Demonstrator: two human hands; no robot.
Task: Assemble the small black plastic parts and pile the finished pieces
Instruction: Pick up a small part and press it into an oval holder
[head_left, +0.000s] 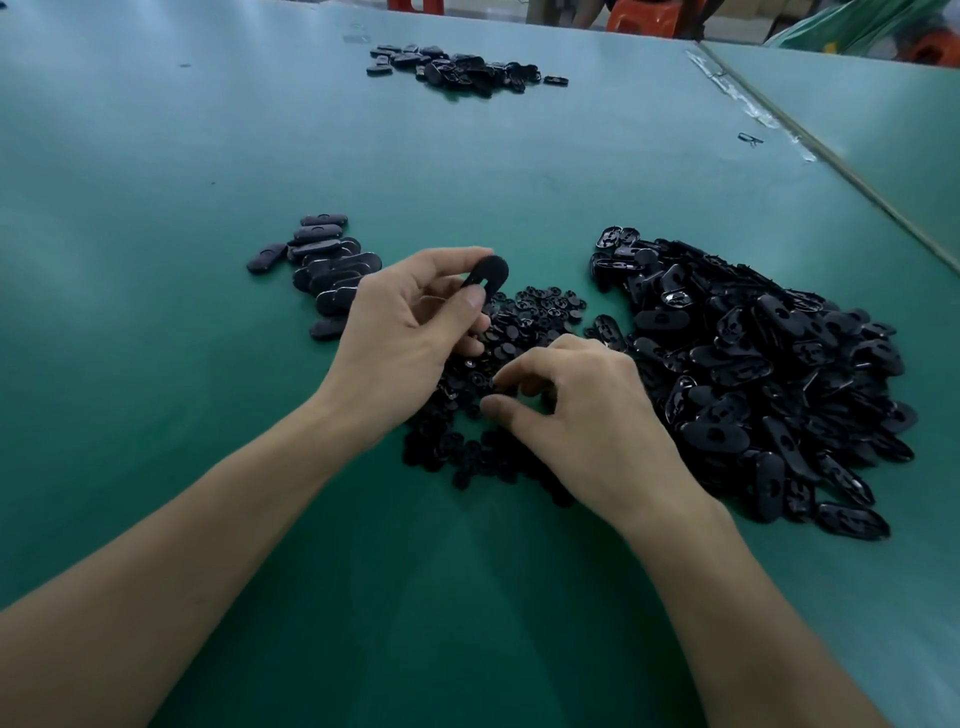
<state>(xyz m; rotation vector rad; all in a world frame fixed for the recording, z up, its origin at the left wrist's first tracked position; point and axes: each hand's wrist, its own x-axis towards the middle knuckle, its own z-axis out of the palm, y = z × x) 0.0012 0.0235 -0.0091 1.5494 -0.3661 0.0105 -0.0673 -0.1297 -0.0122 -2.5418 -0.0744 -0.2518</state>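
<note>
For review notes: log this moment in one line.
left hand: holds oval piece | right hand: fingertips in small-parts heap | finished pile: beside left hand

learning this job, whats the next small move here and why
Probably lift the right hand with the small part it pinches out of the middle pile and bring it to the shell that the left hand holds up: the shell's slot looks empty.

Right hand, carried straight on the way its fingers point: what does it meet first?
Most likely the small round parts heaped under its fingertips; the right hand points leftward and down into them. Beyond lies the left hand, holding an oval piece. Depth unclear.
</note>
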